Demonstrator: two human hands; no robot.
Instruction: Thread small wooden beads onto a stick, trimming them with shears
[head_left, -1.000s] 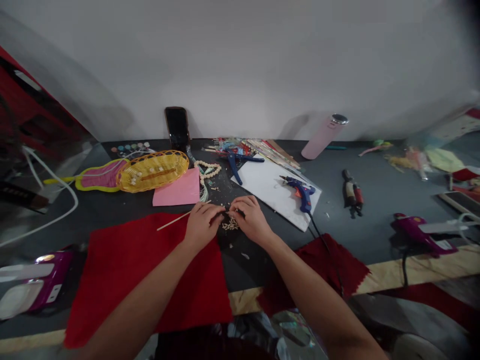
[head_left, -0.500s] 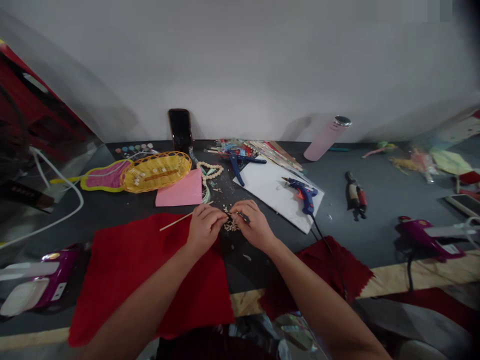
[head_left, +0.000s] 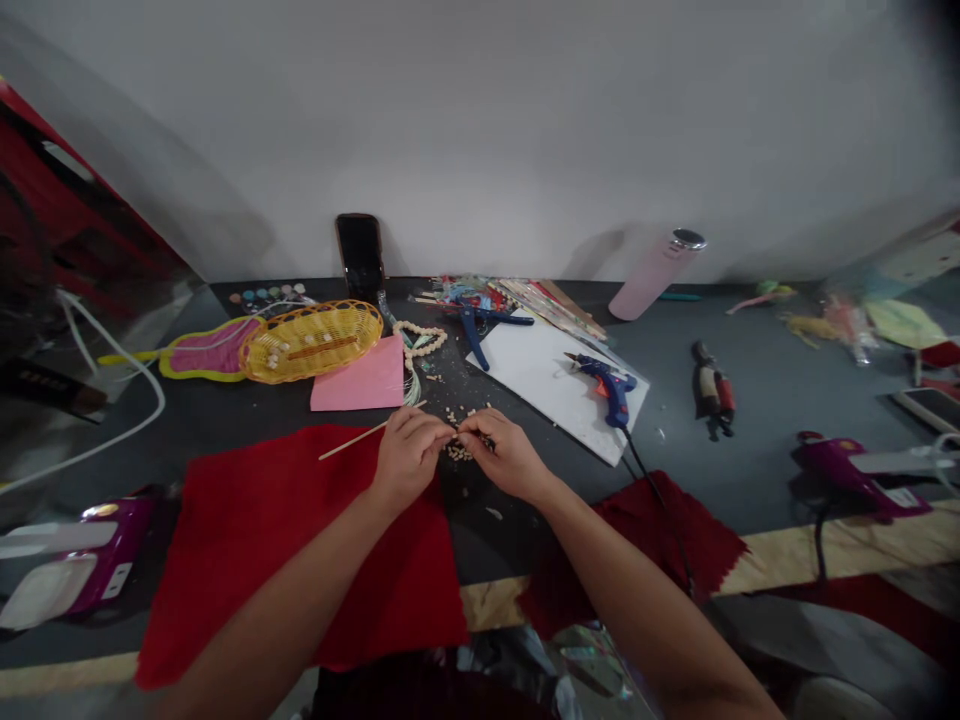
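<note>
My left hand [head_left: 409, 445] and my right hand [head_left: 506, 452] meet fingertip to fingertip above the dark table. Both are closed in a pinch, and whatever sits between the fingertips is too small to make out. Directly beneath and around the fingers lies a loose pile of small pale wooden bits [head_left: 459, 452]. A thin wooden stick [head_left: 352, 441] passes behind my left hand, its lower end over the edge of a red felt sheet [head_left: 300, 540]. My left wrist is above that sheet.
Behind the hands are a pink sheet [head_left: 358, 378], a yellow basket [head_left: 337, 335], a bead string [head_left: 424, 343] and blue-handled pliers [head_left: 474, 335]. To the right, a blue glue gun [head_left: 615, 395] rests on a white board [head_left: 525, 370], near a pink tumbler [head_left: 652, 275]. Its cord crosses dark red cloth [head_left: 667, 530].
My right fingertips have shifted slightly left and now touch or nearly touch the left ones. My left hand has barely moved, and the surrounding things stay put.
</note>
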